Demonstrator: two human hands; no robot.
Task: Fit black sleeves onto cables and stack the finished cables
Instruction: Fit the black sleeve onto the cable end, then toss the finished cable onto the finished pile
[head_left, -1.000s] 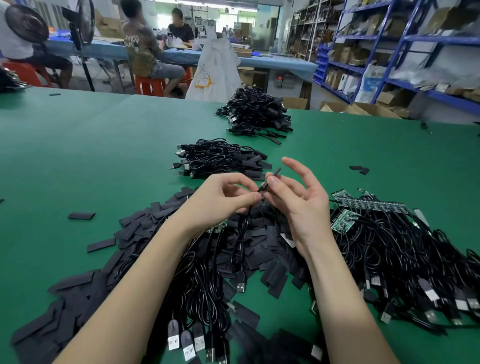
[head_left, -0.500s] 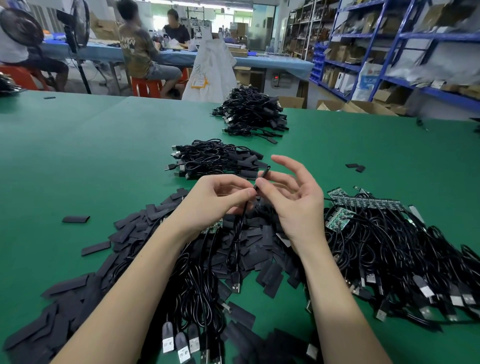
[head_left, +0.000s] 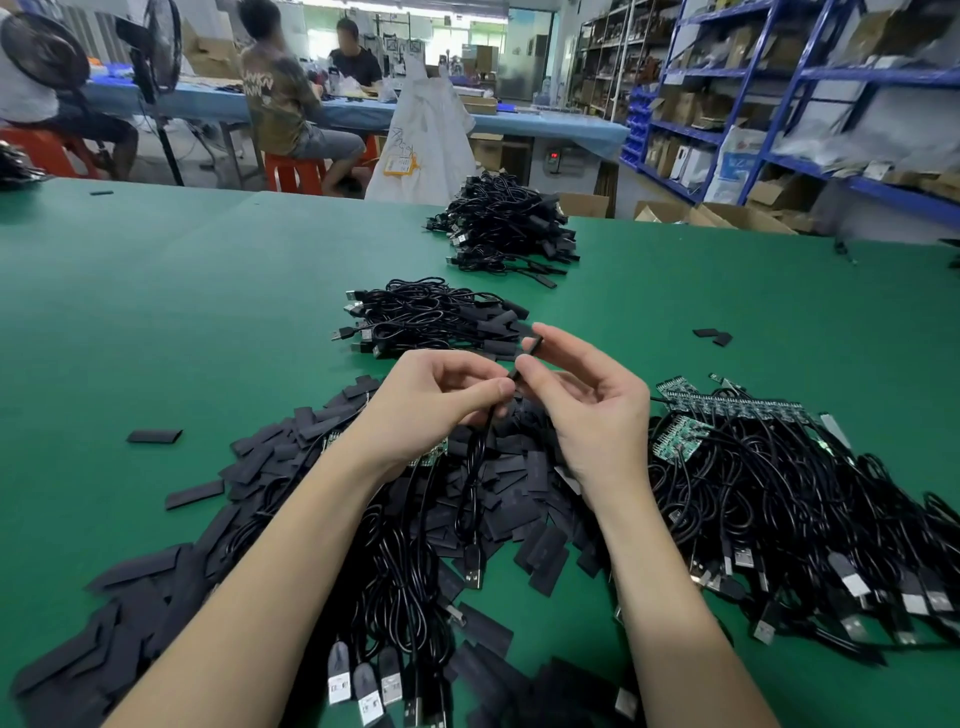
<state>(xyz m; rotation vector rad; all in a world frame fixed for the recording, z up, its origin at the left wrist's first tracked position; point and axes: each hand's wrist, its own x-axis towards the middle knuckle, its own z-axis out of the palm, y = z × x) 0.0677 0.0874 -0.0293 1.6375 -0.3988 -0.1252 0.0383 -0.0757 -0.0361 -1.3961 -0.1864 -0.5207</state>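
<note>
My left hand (head_left: 441, 400) pinches a black cable (head_left: 475, 467) near its upper end; the cable hangs down to a USB plug above the table. My right hand (head_left: 587, 410) pinches a flat black sleeve (head_left: 527, 353) between thumb and forefinger, right at the cable's tip. Whether the cable end is inside the sleeve is hidden by my fingers. Loose black sleeves (head_left: 270, 457) lie heaped under and left of my hands. Unsleeved cables with green circuit boards (head_left: 779, 499) pile up on the right. A stack of sleeved cables (head_left: 431, 317) sits just beyond my hands.
A second, larger heap of cables (head_left: 504, 228) lies farther back on the green table (head_left: 182, 322). Stray sleeves (head_left: 714, 335) lie at the right. Beyond the table people sit at a blue bench, with fans on the left and blue shelving on the right.
Both hands stay together at the cable tip. My right fingers have curled in closer around the sleeve, which has shifted slightly in the pinch.
</note>
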